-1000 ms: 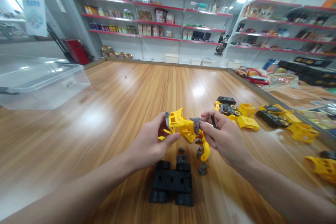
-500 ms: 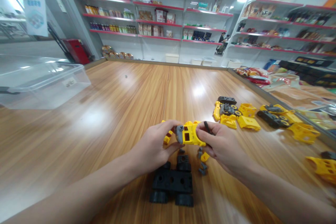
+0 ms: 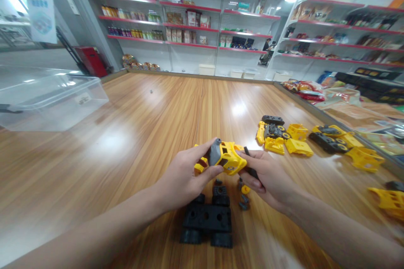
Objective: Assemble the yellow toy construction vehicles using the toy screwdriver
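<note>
A yellow toy truck cab (image 3: 232,157) with a grey end piece (image 3: 215,152) is held above the table between both hands. The fingers and thumb of my left hand (image 3: 184,174) pinch it at the grey end. My right hand (image 3: 268,176) is closed on the cab's other end, and a thin black piece (image 3: 251,164) sticks out between its fingers; its kind is unclear. Just behind my left fingers shows another yellow part (image 3: 200,164), partly hidden. Below the hands stands a black wheeled toy chassis (image 3: 206,217). Small grey pieces (image 3: 243,201) lie to its right.
Several yellow and black toy vehicle parts (image 3: 274,132) lie to the right, with more (image 3: 364,159) near the table's right edge. A clear plastic bin (image 3: 53,105) stands at the left. Packaged goods (image 3: 309,90) lie past the right edge; stocked shelves (image 3: 189,25) stand behind.
The yellow cab has been tilted and turned in my hands, so more of its front end and underside edge shows. My left fingers have shifted along the grey piece.
</note>
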{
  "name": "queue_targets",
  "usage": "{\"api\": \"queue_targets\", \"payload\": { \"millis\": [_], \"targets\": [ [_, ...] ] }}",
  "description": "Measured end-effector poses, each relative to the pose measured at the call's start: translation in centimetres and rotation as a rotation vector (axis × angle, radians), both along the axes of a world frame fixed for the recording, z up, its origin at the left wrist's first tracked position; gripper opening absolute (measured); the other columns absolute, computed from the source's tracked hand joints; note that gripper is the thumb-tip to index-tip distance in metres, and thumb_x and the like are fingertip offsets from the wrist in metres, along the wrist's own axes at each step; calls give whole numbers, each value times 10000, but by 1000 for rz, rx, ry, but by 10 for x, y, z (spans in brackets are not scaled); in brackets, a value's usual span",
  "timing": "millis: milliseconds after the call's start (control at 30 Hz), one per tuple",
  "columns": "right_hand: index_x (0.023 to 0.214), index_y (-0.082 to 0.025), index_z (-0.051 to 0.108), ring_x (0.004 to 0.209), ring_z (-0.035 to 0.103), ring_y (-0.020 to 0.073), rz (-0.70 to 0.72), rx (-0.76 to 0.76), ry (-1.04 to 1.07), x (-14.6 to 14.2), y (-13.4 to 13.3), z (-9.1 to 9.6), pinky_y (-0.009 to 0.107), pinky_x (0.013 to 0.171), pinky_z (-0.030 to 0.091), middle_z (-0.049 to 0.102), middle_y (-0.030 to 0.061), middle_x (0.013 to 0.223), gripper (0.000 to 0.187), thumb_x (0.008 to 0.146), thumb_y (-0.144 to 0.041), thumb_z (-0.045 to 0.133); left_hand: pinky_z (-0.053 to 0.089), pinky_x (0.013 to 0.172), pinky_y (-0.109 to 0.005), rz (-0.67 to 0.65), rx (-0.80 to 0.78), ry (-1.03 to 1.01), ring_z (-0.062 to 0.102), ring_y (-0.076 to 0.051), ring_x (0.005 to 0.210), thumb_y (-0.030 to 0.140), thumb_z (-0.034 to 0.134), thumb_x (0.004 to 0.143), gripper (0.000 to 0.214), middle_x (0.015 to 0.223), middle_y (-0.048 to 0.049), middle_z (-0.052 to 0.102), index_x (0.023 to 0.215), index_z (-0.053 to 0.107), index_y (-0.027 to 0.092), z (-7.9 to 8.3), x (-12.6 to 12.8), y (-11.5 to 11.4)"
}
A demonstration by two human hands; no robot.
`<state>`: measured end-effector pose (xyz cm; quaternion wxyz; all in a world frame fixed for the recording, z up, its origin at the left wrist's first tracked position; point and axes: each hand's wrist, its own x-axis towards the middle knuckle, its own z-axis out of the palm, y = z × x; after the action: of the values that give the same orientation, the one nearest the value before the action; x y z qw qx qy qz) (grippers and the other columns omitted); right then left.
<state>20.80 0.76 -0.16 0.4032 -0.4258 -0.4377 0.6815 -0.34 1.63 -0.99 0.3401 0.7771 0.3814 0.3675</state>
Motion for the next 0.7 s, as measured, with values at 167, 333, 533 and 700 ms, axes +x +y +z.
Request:
{"api": "queue_targets", "payload": {
  "millis": [167, 333, 533, 700],
  "targets": [
    [848, -162, 612, 351, 173, 9, -2, -99, 170, 2, 3, 1, 164, 324, 79, 470, -74, 530, 163, 852, -315, 664, 514, 886, -372, -12, -93, -98, 638, -201, 986, 363, 514, 948, 601, 1191, -71, 653, 1491, 260, 316, 1, 3, -1],
    [885, -189, 589, 359, 176, 4, 27, -188, 253, 0, 0, 1, 149, 327, 106, 525, -71, 596, 100, 854, -266, 646, 509, 896, -375, -52, -118, -73, 639, -212, 1004, 406, 579, 908, 683, 1231, -74, 626, 1499, 242, 347, 1, 2, 0],
    [869, -193, 559, 357, 165, 8, 88, -267, 232, -4, -7, 3, 140, 320, 101, 498, -76, 579, 127, 828, -267, 653, 361, 1089, -459, -160, 76, -5, 477, -300, 1279, 451, 850, 613, 1093, 1440, -97, 471, 1507, 228, 348, -3, -3, 3],
    [874, -180, 564, 355, 187, -5, 113, -310, 233, -4, -6, 2, 119, 322, 124, 532, -63, 610, 131, 800, -227, 660, 438, 1005, -442, -160, 85, 9, 557, -288, 1164, 355, 800, 706, 958, 1344, -116, 535, 1489, 249, 311, -9, -2, 1]
  ]
}}
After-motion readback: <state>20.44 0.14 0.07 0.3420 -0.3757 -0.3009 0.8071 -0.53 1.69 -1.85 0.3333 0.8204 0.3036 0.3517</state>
